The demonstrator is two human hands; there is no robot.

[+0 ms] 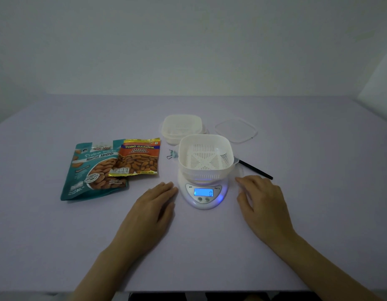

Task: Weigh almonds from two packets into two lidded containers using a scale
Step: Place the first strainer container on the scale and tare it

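The scale (pixel 203 193) sits near the middle of the table (pixel 57 235), its lit display reading zero, with an empty white container (pixel 183 168) standing on it; the next step is probably to bring almonds to it, though no packet is in hand yet. The teal packet (pixel 94 170) and the orange packet (pixel 139 158) lie flat to the left of the scale, the orange one overlapping the teal one's right edge; their long axes run near to far, tops at the far end. The left hand (pixel 154 203) is the nearer one; the packets lie left of and beyond its fingertips, close but apart. It rests palm down, fingers straight and together, holding nothing. The right hand (pixel 261 198) lies palm down just right of the scale, fingers loosely spread, gripping nothing. The second container (pixel 181 116) stands behind the first; a clear lid (pixel 237 129) lies far right.
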